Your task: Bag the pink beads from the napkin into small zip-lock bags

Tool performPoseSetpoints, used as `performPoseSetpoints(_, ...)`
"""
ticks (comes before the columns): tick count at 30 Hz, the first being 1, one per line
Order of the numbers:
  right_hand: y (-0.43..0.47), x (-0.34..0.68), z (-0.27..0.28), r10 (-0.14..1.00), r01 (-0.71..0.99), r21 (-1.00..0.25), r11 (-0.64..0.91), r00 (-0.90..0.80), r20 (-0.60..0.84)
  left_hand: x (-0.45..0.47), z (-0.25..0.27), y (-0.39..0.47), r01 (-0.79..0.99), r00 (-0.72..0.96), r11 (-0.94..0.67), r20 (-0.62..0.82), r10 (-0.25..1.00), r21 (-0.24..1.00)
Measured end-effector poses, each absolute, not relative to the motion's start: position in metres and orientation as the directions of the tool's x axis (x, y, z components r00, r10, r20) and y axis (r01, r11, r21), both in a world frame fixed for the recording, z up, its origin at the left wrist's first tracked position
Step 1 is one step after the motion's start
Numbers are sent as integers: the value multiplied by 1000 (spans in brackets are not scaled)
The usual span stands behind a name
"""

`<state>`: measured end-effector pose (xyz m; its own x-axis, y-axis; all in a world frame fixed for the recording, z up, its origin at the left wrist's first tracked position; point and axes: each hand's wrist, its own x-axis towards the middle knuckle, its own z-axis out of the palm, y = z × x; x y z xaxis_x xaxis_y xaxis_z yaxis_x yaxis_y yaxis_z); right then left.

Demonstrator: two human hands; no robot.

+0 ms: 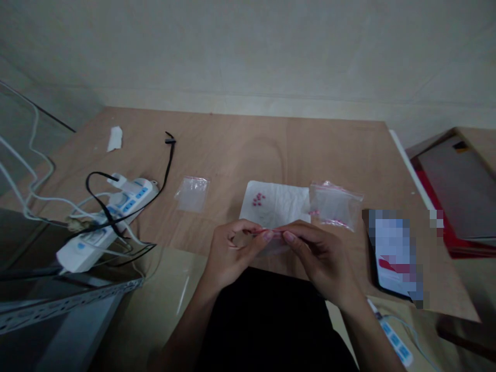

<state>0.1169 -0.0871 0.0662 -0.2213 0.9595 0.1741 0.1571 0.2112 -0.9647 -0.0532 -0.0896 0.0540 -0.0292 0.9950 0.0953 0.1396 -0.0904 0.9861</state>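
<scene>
Between my left hand (238,250) and my right hand (320,256) is a small clear zip bag (274,245), pinched along its reddish top edge by thumbs and fingers of both. It hangs down at the table's front edge, and I cannot make out whether anything is inside. Just beyond lies a white sheet (284,199) with several small pink-red pieces (258,199) grouped on its left part. To its right, a larger clear zip bag (335,204) holds some similar pink pieces near its bottom. A flat clear zip bag (192,194) rests on the table to the left.
A power strip (135,199) with tangled cables occupies the table's left side, near a scrap of white paper (115,139). A phone (395,253) with a blurred screen lies on the right. Another power strip (397,341) is low at right, below a red-edged box (457,206).
</scene>
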Motion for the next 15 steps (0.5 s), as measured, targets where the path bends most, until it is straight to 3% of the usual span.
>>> performPoseSetpoints(8, -89, 115, 63, 967, 195, -953, 231, -154, 203, -52, 55, -89, 172, 73, -130, 118, 990, 977)
performPoseSetpoints(12, -89, 118, 68, 964, 292, -919, 264, -110, 242, -59, 62, -86, 130, 186, -25, 1, 983, 991)
performPoseSetpoints(15, -87, 118, 72, 964, 326, -907, 266, -98, 248, -65, 63, -84, 80, 138, 41, -52, 989, 996)
